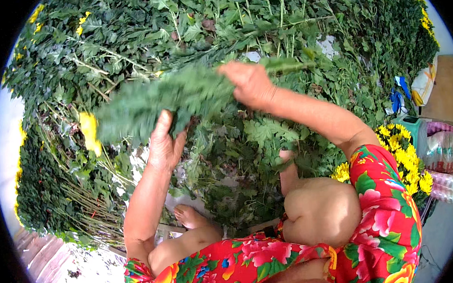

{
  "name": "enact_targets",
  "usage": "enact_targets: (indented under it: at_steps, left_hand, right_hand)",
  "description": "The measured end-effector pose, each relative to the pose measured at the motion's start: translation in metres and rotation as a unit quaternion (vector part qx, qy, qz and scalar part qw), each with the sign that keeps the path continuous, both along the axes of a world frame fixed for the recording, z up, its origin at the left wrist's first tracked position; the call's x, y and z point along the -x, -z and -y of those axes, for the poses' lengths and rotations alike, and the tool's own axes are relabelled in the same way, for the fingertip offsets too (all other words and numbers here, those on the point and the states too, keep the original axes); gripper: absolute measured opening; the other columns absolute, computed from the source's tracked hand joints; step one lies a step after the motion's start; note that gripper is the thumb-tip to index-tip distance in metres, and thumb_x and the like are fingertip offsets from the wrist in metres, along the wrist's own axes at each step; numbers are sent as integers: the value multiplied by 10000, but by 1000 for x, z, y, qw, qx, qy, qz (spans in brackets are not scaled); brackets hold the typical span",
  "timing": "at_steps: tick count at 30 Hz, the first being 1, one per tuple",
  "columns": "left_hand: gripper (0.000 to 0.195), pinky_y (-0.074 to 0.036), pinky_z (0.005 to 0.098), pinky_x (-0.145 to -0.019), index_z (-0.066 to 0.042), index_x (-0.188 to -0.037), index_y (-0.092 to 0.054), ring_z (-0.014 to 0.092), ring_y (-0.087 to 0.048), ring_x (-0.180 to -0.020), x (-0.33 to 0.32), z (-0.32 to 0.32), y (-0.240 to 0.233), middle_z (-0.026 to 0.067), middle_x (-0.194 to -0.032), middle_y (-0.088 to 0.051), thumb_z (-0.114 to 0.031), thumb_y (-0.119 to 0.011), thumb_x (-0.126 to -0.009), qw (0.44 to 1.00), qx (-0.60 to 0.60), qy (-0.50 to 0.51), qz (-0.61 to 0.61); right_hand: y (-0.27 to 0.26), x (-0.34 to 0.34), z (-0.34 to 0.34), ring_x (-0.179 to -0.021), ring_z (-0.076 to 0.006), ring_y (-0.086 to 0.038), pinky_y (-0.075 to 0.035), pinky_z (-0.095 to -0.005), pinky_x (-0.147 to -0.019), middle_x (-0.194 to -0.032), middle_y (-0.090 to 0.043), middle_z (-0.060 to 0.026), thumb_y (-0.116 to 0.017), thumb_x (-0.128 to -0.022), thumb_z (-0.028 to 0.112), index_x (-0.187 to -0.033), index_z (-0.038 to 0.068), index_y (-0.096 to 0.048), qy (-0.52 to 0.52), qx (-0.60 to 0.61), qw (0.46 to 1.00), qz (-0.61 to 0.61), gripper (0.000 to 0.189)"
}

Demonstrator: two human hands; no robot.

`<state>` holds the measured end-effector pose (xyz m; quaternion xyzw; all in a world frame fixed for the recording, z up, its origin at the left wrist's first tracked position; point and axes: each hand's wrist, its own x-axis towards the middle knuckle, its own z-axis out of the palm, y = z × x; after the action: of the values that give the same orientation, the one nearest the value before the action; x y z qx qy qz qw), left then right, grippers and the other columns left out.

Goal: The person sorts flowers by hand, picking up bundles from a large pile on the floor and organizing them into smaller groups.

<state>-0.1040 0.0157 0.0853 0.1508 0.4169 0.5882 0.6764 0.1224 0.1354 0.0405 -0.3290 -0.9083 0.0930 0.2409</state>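
Note:
My right hand [248,84] is closed around the stem part of a leafy chrysanthemum spray [159,102], blurred by motion. The spray lies across in front of me, with its yellow blooms [90,133] at the left end. Stem and leaves stick out to the right past my right fist. Below the leaves is my left hand [167,144], its thumb raised in front of the foliage. Its other fingers are largely hidden by leaves, so its grip is unclear. Under both hands lies a loose heap of green leaves and stems [227,157].
Stacked chrysanthemums [109,32] surround me at the back and sides. Cut stem ends [96,213] bundle at lower left. At right are a yellow-flowered bunch [402,151], a green plastic container [410,126], a plastic bag [444,151] and a cardboard piece [444,87]. My bare knees and feet are close below.

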Motion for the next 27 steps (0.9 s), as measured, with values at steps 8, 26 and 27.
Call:
enact_targets:
  at_steps: [8, 26, 27]
  left_hand:
    - [440, -367, 505, -1091, -43, -1273, -550, 324, -532, -1203, 41, 13, -32, 124, -1302, -575, -356, -557, -963, 945, 107, -304, 47]
    - [225, -499, 351, -668, -79, -897, -581, 183, -563, -689, 103, 30, 1, 30, -763, -575, -284, -675, -888, 951, 80, -297, 35]
    - [223, -491, 343, -642, -81, -876, -576, 175, -557, -670, 97, 27, 8, 27, -745, -572, -279, -678, -886, 956, 86, -269, 78]
  right_hand:
    - [-36, -4, 56, -1005, -371, -626, -493, -483, -870, -1104, -629, -223, -789, -734, 415, -1360, 37, -421, -79, 105, 990, 49, 820]
    - [31, -124, -169, -1168, -398, -549, -430, -420, -1010, -1251, -570, -247, -757, -773, 326, -1384, -24, -379, 426, 76, 902, -11, 799]
    - [36, -111, -185, -1206, -405, -529, -415, -415, -1033, -1287, -540, -288, -767, -764, 358, -1421, -47, -317, 453, 166, 873, -71, 894]
